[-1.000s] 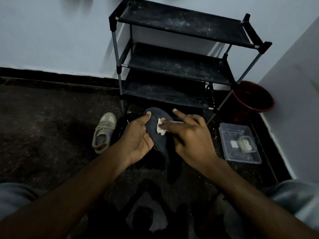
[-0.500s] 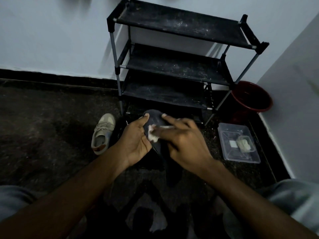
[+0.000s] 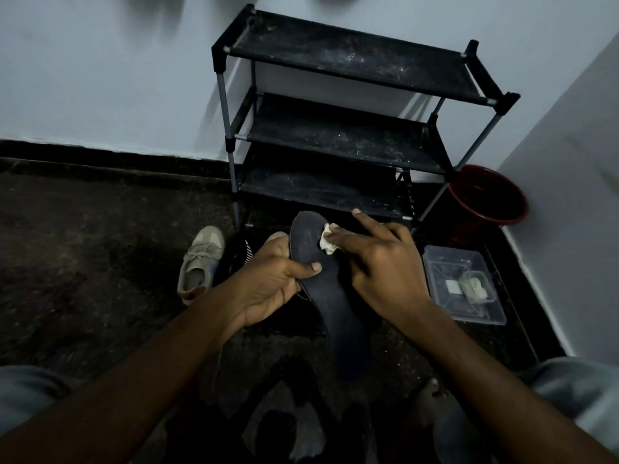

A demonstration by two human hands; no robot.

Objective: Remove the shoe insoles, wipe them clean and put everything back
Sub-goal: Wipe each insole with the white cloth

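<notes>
Insole [image 3: 338, 309], dark and long, is being held aslant over the floor [image 3: 100, 249], its heel end hanging low between the grey-clad knees [image 3: 576, 386] and its toe end pointing away. It is being gripped at its left edge by the left hand [image 3: 271, 279], the thumb lying across the upper face and the fingers curled behind. A small pale wipe [image 3: 326, 241] is being pressed onto the forepart by the right hand [image 3: 385, 262]; its fingers are stretched nearly straight, the forefinger is lifted clear, and the thumb is hidden, so a pinch cannot be confirmed

Just beyond the left hand a beige shoe [image 3: 201, 262] is lying on the floor, and something dark with pale stripes is lying between the two, too dim to be named. Right of the right hand a clear plastic box [image 3: 445, 269] is standing with a pale wad and a small square thing inside. Farther off, a black shoe rack [image 3: 335, 132] is standing against the wall [image 3: 100, 78], with a red bucket [image 3: 489, 199] in the corner beside it

The task is judged to be in its middle: one insole is out and is being wiped. No second insole is being shown, so its cleaning cannot be judged. The refitting of the shoes is judged to be left
</notes>
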